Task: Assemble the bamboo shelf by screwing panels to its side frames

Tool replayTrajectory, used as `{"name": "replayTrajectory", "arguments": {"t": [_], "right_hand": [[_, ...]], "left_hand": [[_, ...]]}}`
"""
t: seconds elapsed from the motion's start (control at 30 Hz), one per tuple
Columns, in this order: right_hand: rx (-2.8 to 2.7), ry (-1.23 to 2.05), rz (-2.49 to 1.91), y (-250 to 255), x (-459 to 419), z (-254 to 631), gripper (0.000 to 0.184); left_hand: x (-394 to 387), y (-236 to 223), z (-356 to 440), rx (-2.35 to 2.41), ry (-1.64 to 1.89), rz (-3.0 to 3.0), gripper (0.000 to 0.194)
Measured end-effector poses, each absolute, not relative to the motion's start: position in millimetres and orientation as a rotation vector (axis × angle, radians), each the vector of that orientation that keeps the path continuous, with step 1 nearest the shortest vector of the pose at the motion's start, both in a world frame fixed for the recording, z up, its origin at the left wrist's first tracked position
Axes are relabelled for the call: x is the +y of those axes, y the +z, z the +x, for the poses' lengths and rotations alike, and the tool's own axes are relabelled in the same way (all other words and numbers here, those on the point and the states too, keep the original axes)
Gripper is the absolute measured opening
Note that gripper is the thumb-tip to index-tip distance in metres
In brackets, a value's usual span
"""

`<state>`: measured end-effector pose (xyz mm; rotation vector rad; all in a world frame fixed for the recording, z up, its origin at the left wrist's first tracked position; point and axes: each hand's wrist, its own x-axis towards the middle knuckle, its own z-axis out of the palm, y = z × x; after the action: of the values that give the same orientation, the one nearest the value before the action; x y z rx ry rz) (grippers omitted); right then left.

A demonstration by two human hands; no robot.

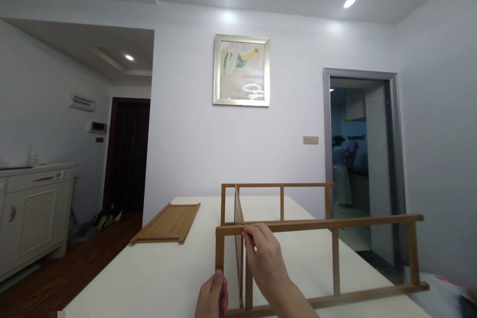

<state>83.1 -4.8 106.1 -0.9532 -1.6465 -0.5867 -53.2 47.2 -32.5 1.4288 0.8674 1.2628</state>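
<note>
A wooden rack frame [305,226] lies on its side on a white table [149,278], with two ladder-like sides. Its far side frame [268,185] stands behind the near one. A wooden panel [237,248] seen nearly edge-on spans between the two sides, close to the left end. My left hand [212,295] is closed around the near side's left end bar, thumb up along it. My right hand [266,258] is closed in a pinch at the near top rail, by the panel's edge. Whatever its fingertips hold is hidden or too small to make out.
A flat slatted wooden shelf panel [167,223] lies on the table's left part. A white cabinet [33,213] stands at far left. Beyond the doorway [363,159] at right, a person [341,169] stands in another room. A whitish bag [436,293] sits at lower right.
</note>
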Motion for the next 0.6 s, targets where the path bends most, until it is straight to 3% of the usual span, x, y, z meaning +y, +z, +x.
{"name": "replayTrajectory", "arguments": {"t": [0.6], "right_hand": [[-1.649, -0.814, -1.02, 106.1, -12.3, 82.8, 0.018]], "left_hand": [[40.1, -35.7, -52.7, 0.892, 1.304, 1.401, 0.069]]}}
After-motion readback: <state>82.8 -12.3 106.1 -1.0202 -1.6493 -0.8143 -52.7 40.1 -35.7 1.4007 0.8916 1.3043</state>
